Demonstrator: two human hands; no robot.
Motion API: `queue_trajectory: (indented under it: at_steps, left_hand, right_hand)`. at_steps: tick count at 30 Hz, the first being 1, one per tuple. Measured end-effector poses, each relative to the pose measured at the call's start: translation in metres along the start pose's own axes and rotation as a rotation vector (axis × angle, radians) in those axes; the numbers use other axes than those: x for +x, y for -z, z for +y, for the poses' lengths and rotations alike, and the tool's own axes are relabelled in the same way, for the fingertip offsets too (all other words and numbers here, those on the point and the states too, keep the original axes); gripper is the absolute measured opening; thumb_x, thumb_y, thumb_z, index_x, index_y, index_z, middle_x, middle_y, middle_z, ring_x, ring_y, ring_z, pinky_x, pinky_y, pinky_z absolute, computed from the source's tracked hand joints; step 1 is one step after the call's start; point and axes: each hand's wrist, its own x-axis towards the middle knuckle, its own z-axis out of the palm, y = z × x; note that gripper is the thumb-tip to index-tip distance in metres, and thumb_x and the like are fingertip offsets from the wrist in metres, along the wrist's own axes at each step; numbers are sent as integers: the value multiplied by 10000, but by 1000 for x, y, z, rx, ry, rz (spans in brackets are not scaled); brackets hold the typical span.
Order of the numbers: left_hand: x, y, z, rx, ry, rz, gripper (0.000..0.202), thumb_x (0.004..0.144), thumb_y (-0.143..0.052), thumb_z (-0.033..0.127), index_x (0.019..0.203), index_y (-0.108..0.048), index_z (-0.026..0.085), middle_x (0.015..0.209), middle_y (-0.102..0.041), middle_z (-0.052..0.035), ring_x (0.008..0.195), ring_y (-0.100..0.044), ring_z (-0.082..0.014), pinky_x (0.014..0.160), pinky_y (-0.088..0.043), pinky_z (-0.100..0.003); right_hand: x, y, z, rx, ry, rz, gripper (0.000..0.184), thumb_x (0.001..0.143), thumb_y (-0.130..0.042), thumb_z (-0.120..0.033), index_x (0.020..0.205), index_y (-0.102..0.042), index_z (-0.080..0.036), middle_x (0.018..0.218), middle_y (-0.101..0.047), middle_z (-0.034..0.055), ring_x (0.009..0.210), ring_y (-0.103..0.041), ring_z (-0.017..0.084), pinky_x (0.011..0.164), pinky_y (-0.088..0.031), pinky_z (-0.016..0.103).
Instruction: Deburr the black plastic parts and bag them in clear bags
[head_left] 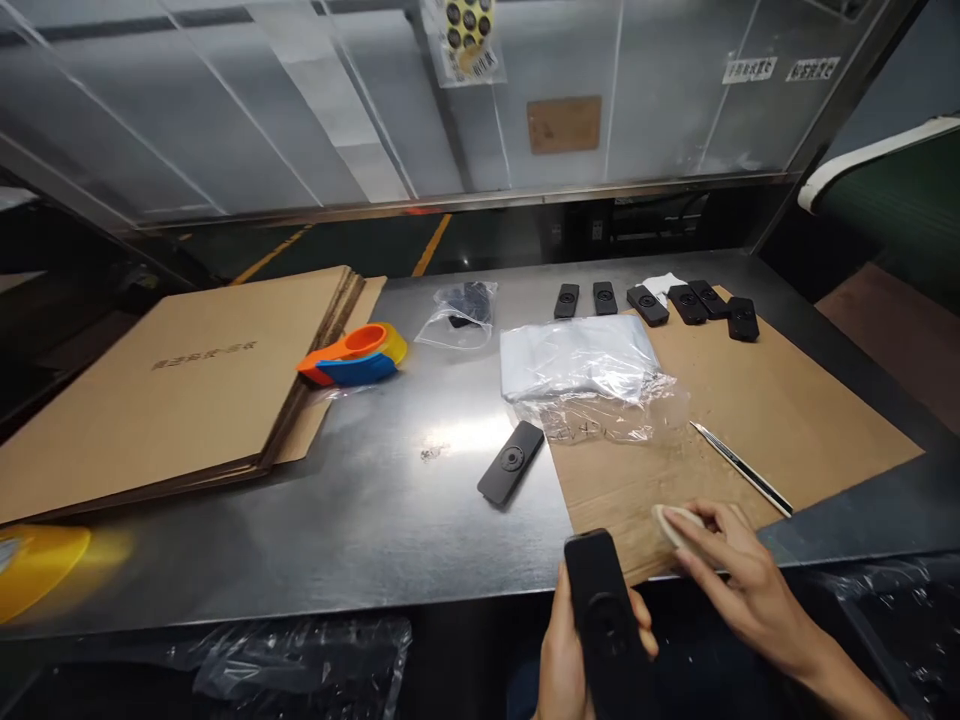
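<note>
My left hand (pixel 564 650) is wrapped round a black rectangular device (pixel 604 610) with a round dial-like ring on its face, held upright at the table's front edge. In my right hand (pixel 739 570) a small white pad (pixel 671 528), perhaps folded cloth, is pinched over the cardboard's near edge. A similar black device (pixel 512 462) lies flat on the metal table, ahead and to the left of my hands. Beyond my right hand rests a slim cutter knife (pixel 741 468) on the cardboard sheet (pixel 795 400).
Several black devices (pixel 649 305) lie along the back right, behind a stack of clear plastic bags (pixel 577 360). At left are a cardboard stack (pixel 180 380), an orange and blue tape dispenser (pixel 352 355) and a yellow tape roll (pixel 45 570). A zip bag (pixel 461 315) holds something dark.
</note>
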Motion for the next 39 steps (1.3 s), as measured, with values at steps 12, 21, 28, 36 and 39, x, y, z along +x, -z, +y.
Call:
queue_trajectory:
  at_steps: [12,21,28,36,39]
  left_hand:
    - [10,-24,29,-4,-207,-157,790,812,-278,695,808,-687,19,655,-671,-121,622,-597,-140,618,-411,-213]
    - [18,-14,17,223,-431,-168,810,723,-326,775,788,-708,64,653,-644,-105,586,-550,-145,570,-398,-237]
    - [21,8,16,636,-806,-210,685,710,-494,680,1127,-647,158,728,-662,-115,659,-570,-238,663,-433,-360]
    - [19,15,22,884,-699,-87,589,574,-666,641,920,-742,171,687,-628,-114,673,-531,-262,741,-404,-380]
    - [18,16,21,917,-711,-103,599,572,-629,684,809,-755,148,656,-610,-127,645,-518,-258,713,-398,-375]
  right_hand:
    - [18,-41,47,-249,-147,234,370,884,-457,-344,1175,-584,-155,1006,-522,137,907,-476,264,764,-458,445]
    - [15,-45,52,-204,-202,203,357,883,-453,-332,1163,-580,-151,988,-538,128,927,-500,267,762,-484,452]
    - [15,9,-8,198,-168,102,360,909,-466,-281,1267,-494,-258,1127,-506,75,1031,-543,186,796,-508,265]
    - [38,47,-77,157,304,-99,453,842,-501,-148,1295,-482,-162,951,-556,119,883,-540,207,735,-510,328]
    - [38,46,-75,121,275,-102,418,826,-483,-107,1243,-517,-111,912,-547,121,831,-529,189,699,-505,302]
